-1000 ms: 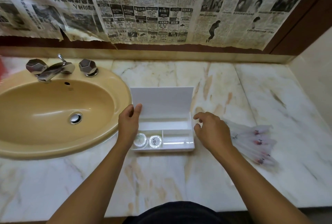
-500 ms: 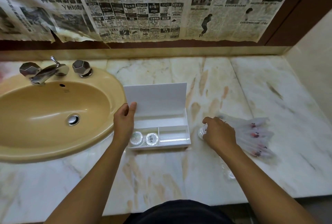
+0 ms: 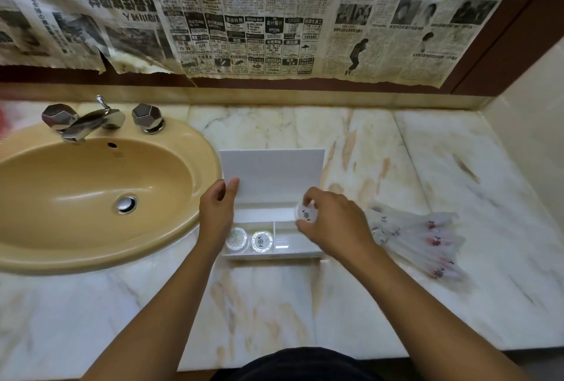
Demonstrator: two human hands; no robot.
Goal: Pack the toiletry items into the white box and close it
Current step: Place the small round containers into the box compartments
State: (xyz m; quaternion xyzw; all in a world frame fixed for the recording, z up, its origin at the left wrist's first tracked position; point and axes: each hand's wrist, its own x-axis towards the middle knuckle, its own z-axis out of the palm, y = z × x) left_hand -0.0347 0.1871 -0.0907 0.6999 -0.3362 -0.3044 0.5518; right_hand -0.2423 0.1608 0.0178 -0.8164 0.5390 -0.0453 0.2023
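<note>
The white box stands on the marble counter with its lid raised upright. Two round wrapped soaps lie side by side in its front left compartment. My left hand holds the lid's left edge, thumb on the inside face. My right hand hovers over the box's right end, pinching a third round wrapped soap between fingers and thumb. A pile of clear-wrapped toiletry packets with small red prints lies on the counter just right of the box.
A tan oval sink with a chrome tap fills the left side, its rim almost touching the box. Newspaper covers the wall behind. A pale side wall bounds the counter on the right. The counter's front edge runs below my forearms.
My right hand reached right toward the packet pile, picked up a round soap, and has come back over the box's right end. My left hand stayed on the lid.
</note>
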